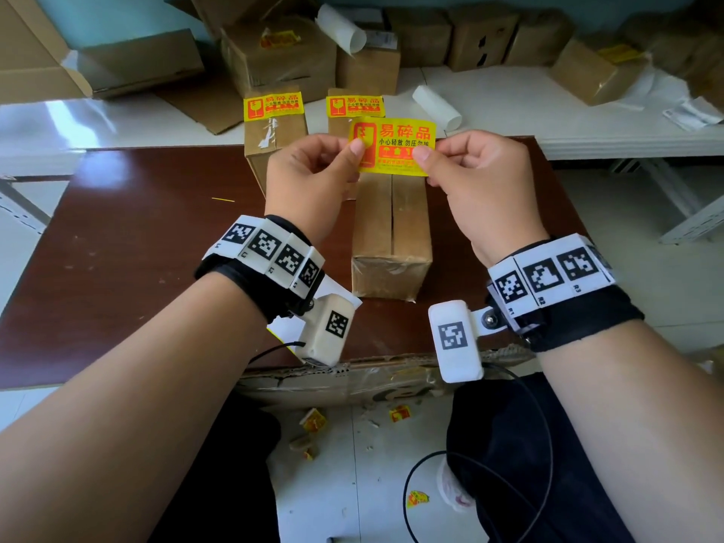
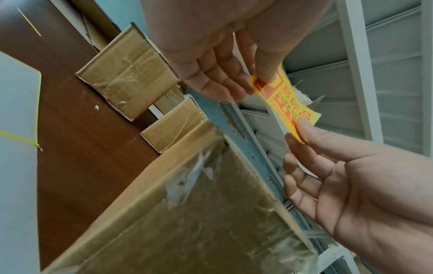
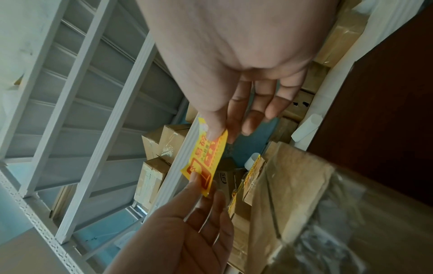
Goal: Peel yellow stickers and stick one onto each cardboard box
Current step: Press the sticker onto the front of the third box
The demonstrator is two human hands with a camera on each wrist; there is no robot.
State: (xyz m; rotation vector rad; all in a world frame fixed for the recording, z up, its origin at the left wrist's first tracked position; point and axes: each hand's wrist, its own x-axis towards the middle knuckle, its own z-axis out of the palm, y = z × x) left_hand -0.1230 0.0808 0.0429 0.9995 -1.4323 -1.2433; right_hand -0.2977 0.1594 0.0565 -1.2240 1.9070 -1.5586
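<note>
Here, yellow sticker (image 1: 393, 146) pinched between both hands, above box (image 1: 391, 237)

- the held yellow sticker (image 1: 393, 146) blocks most of the far right box (image 1: 337, 125), so only its labelled top edge shows
- sticker's small bottom print is too tiny to read
- near box (image 3: 328, 213) gets blurry and cut off in the right wrist view

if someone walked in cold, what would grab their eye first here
The bright yellow sticker held up at centre, pinched at its left end by the left hand and at its right end by the right hand. Just below it on the brown table lies a bare cardboard box, and behind stand two boxes already wearing the same yellow label.
</note>
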